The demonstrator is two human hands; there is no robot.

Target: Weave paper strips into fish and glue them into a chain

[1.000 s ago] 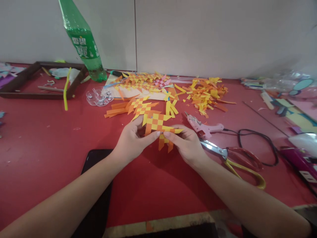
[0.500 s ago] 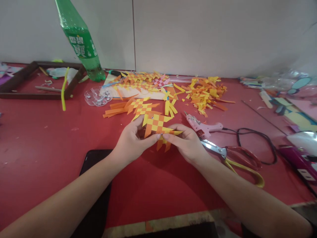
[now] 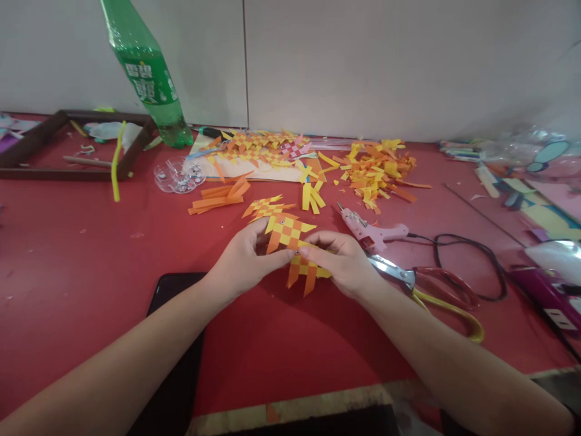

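Note:
Several woven orange and yellow paper fish (image 3: 288,232) are held up between my two hands over the red table, joined or overlapping in a chain. My left hand (image 3: 245,257) grips them from the left, thumb pointing inward. My right hand (image 3: 342,260) pinches the lower fish (image 3: 303,266) from the right, its thumb meeting the left thumb by a small round eye. Another woven piece (image 3: 267,208) extends behind, up and to the left. The fingers behind the paper are partly hidden.
Beyond my hands lie orange strips (image 3: 222,197), a heap of paper scraps (image 3: 376,172) and a clear bead tray (image 3: 179,177). A pink glue gun (image 3: 374,233) and scissors (image 3: 408,278) are right. A green bottle (image 3: 154,85), wooden frame (image 3: 68,175) and black phone (image 3: 177,357) are left.
The held paper fish have tilted, so the lower one shows more below my thumbs. The rear piece has come lower and nearer my hands, uncovering the orange strips.

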